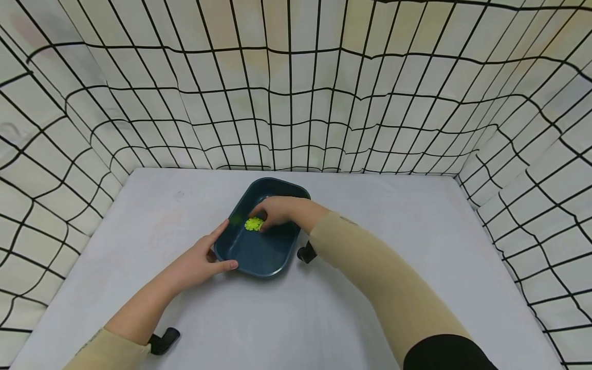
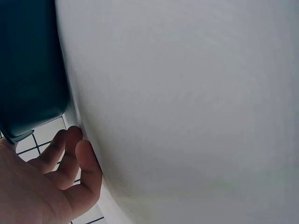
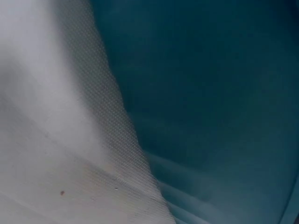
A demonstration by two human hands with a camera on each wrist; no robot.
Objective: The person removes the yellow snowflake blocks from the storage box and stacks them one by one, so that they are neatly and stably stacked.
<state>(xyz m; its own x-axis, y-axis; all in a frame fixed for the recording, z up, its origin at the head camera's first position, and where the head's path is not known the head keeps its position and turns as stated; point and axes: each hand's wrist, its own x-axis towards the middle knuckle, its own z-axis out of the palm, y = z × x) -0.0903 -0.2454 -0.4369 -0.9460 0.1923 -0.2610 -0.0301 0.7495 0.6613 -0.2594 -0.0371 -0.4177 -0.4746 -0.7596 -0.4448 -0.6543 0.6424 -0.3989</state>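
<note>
A dark blue tray [image 1: 259,257] lies on the white table, tilting slightly in the head view. Inside it is a small bright yellow-green object [image 1: 253,224], pinched at its edge between the thumb and fingers of the right hand [image 1: 277,210]. The left hand [image 1: 199,262] grips the tray's near left corner, thumb over the rim. In the left wrist view, the left hand [image 2: 60,182] has curved fingers beneath and beside the blue tray [image 2: 32,65]. The right wrist view shows the tray's blue surface [image 3: 210,93] close up; the right hand is out of that view.
The white table [image 1: 416,231] extends on both sides of the tray. Black grid netting [image 1: 296,92] stands along the back and both sides, over pale walls. A black camera mount [image 1: 306,253] shows at the right wrist and another [image 1: 164,341] at the left wrist.
</note>
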